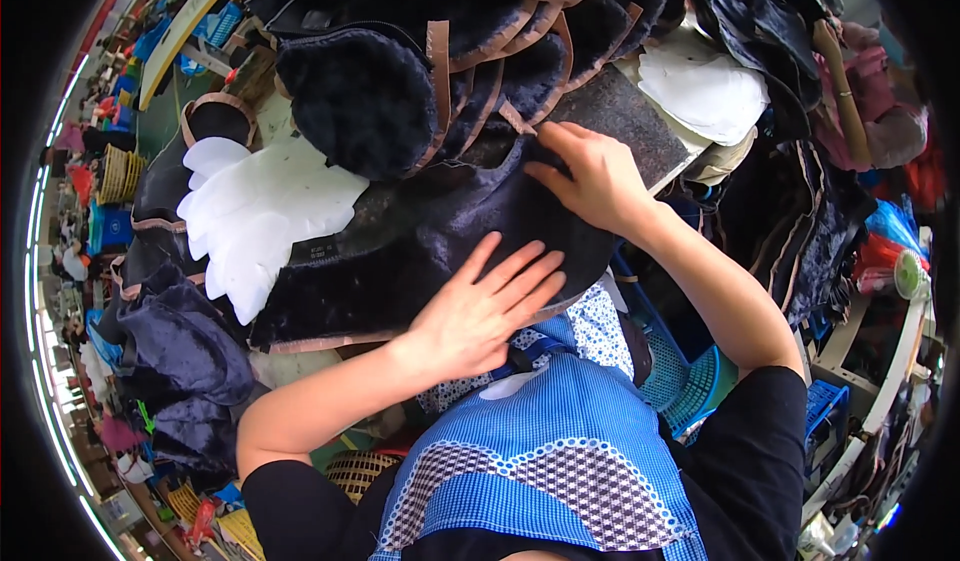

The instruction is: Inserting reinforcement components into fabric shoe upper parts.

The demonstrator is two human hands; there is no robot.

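Observation:
A dark plush fabric piece [350,286] with a brown-bound near edge lies across the work surface in front of me. My left hand [485,306] rests flat on its near part, fingers stretched out and spread. At its far right edge, my right hand [595,176] has the thumb and bent fingers around a raised fold of the plush, close to a short brown strip [515,118]. The fingertips there are partly hidden by the fabric. Just beyond are stacked dark plush pieces [360,101] with brown binding, overlapping one another.
White sheet-like pieces [265,216] lie at the left, and another white stack [705,81] at the far right. More dark plush [185,351] hangs at the left edge. A blue basket [685,381] stands below on the right. Another person [870,91] is at the far right.

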